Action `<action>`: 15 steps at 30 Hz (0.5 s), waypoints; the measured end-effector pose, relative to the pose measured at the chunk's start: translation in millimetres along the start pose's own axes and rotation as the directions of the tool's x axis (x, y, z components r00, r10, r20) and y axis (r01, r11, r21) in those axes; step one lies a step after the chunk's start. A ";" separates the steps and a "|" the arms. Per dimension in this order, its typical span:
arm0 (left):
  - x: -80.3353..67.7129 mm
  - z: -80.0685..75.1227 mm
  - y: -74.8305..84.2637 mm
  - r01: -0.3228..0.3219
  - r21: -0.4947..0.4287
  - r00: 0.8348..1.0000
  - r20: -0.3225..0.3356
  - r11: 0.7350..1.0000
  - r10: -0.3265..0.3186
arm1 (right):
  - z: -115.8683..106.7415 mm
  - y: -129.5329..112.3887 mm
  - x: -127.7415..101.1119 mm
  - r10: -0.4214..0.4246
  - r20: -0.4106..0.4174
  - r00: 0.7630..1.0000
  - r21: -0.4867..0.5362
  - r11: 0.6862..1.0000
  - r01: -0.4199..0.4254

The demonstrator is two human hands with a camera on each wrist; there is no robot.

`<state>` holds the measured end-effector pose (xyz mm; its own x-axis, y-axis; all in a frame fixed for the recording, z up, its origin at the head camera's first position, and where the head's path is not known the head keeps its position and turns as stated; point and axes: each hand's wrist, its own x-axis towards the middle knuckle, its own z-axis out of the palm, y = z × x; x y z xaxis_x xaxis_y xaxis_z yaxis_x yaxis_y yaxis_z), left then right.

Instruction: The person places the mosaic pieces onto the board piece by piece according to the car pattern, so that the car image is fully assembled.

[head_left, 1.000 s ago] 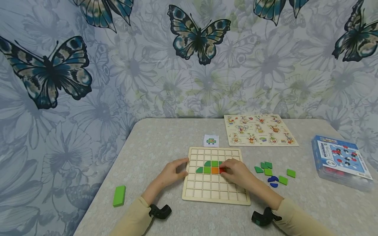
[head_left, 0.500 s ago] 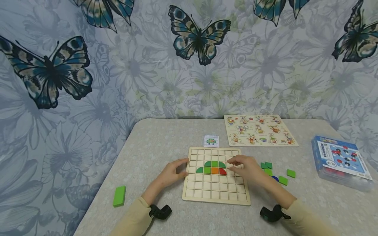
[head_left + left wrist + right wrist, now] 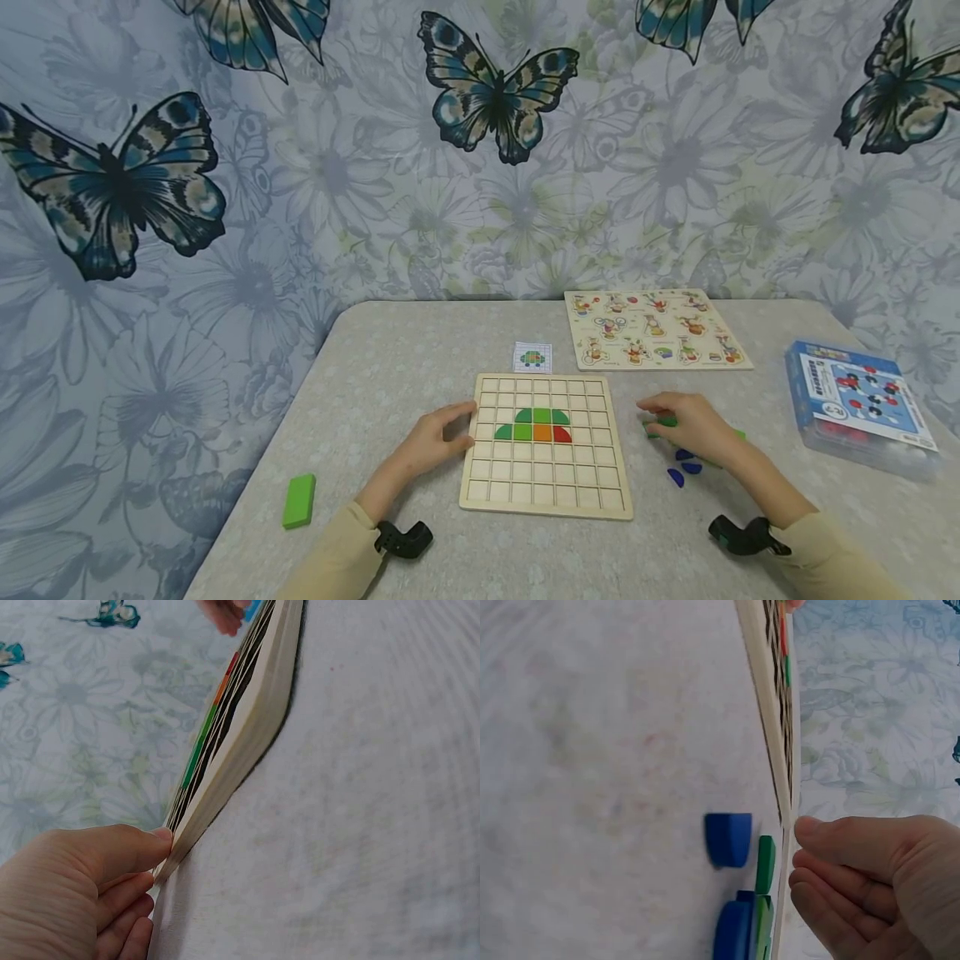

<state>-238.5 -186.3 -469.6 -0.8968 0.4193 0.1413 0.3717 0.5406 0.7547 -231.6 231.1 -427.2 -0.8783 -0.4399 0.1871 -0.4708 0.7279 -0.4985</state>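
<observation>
1. Shows a pale table against butterfly-print wallpaper.
2. Carries gridded board near centre, coloured tiles inset; picture board behind, blue box right, green block left.
3. Has left hand touching gridded board's left edge, thumb and forefinger apart.
4. Has right hand over green tiles, grip narrow, slightly parted.

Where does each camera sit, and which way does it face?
Head: on the head, facing forward and down at the grid board; left hand, right hand and sleeves show.
Left wrist: on that wrist, facing along the board's edge; left hand large, right hand small.
Right wrist: on that wrist, facing blue pieces and the board; right hand shows.
Shared: both wrist views show the board.
</observation>
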 end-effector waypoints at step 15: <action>-0.1 0.9 0.1 0.013 0.007 1.000 -0.008 1.000 -0.013 | 8.3 1.6 2.6 0.013 -0.017 1.000 -0.071 0.997 -0.015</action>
<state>-238.1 -185.6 -470.2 -0.9035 0.4062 0.1367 0.3616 0.5512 0.7519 -233.9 226.7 -434.6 -0.8858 -0.4210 0.1950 -0.4627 0.7698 -0.4397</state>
